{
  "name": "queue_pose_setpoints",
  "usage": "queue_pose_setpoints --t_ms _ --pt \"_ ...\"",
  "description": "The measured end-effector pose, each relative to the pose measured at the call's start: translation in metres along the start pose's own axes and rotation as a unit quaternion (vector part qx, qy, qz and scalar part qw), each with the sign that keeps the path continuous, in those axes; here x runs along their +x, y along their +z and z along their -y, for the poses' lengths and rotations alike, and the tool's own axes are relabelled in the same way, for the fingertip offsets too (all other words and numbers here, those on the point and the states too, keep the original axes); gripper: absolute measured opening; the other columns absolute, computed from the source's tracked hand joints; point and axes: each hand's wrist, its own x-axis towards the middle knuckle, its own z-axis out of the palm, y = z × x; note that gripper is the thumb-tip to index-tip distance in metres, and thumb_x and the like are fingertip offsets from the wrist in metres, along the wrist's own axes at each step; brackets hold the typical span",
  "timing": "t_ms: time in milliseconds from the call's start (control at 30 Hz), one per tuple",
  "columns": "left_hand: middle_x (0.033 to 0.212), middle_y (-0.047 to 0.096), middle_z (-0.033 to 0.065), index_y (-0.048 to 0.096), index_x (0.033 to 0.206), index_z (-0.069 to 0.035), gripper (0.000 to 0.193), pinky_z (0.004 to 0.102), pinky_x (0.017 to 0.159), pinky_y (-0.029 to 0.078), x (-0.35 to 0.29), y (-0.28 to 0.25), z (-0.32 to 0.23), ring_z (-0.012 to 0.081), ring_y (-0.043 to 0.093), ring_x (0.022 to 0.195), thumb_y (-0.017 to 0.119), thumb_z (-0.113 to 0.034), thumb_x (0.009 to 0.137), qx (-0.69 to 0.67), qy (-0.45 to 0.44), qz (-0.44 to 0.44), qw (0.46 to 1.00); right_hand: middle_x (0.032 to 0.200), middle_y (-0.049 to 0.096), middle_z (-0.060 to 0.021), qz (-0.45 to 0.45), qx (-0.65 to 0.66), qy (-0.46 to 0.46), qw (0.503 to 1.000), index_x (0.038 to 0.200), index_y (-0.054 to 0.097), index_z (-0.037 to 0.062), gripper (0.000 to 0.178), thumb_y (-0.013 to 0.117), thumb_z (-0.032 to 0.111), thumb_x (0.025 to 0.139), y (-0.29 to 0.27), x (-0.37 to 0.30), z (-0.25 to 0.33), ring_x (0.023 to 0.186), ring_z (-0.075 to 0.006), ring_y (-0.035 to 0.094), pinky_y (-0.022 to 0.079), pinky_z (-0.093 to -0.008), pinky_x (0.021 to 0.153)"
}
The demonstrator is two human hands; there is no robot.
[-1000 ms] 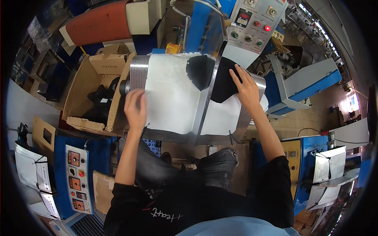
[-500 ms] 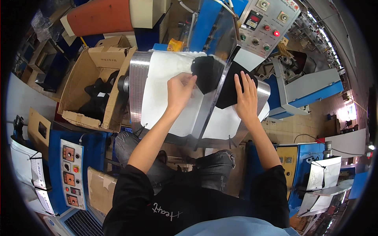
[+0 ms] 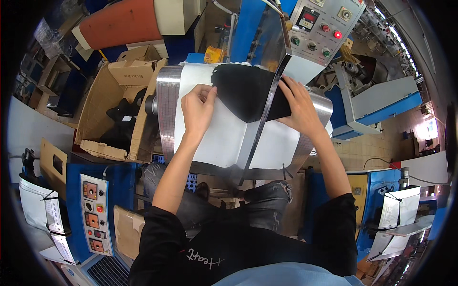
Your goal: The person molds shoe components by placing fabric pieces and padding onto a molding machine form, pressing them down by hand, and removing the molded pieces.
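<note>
A flat black piece of sheet material [image 3: 243, 90], with a small notched edge at its upper left, lies over a white sheet [image 3: 210, 138] on the machine's bed. The thumb and fingertips of my left hand [image 3: 198, 107] are pinched together at its left edge. At the other end, my right hand [image 3: 303, 109] has its fingers and thumb around the right edge of the piece. A see-through guard plate with a dark edge [image 3: 267, 107] crosses between my hands, and the black piece runs past it on both sides.
A cardboard box [image 3: 140, 121] with black pieces stands to the left. Behind the guard at the right is a control panel [image 3: 318, 33] with a lit red button. Blue machine cabinets with knobs [image 3: 97, 214] flank my legs. A metal roller end [image 3: 322, 105] sticks out beyond my right hand.
The black piece has shifted left, and more of it shows left of the guard. My left hand has moved left with its edge. My right hand has turned inward, closing round the right edge.
</note>
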Motion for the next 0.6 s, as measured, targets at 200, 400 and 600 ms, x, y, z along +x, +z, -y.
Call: queue_pose_setpoints --t_ms 200,400,600 --pt "0.109 0.065 0.0163 0.065 0.109 0.002 0.025 0.0399 0.086 0.05 0.003 0.014 -0.009 0.0294 0.063 0.1 0.069 -0.004 0.085 0.219 0.342 -0.083 0.91 0.146 0.042 -0.0207 0.049 0.019 0.01 0.999 0.152 0.032 0.0104 0.118 0.091 0.048 0.057 -0.008 0.005 -0.019 0.132 -0.0402 0.044 0.032 -0.0512 0.116" --pt "0.123 0.06 0.0176 0.065 0.113 0.002 0.028 0.0469 0.108 0.041 0.017 0.043 0.0 0.0338 0.056 0.122 0.067 -0.005 0.087 0.247 0.434 0.008 0.867 0.129 0.05 -0.0183 0.051 0.011 0.012 0.999 0.148 0.04 0.009 0.113 0.091 0.048 0.055 -0.002 0.018 -0.014 0.122 -0.0377 0.051 0.039 -0.0488 0.111" --pt "0.108 0.07 0.0173 0.071 0.106 0.002 0.032 0.0426 0.104 0.044 0.047 0.048 -0.008 0.0314 0.064 0.109 0.064 -0.027 0.094 0.306 0.416 0.05 0.855 0.127 0.052 -0.0166 0.067 0.036 0.007 0.997 0.145 0.044 0.0084 0.111 0.091 0.049 0.054 -0.004 0.026 -0.018 0.121 -0.0369 0.052 0.042 -0.0476 0.107"
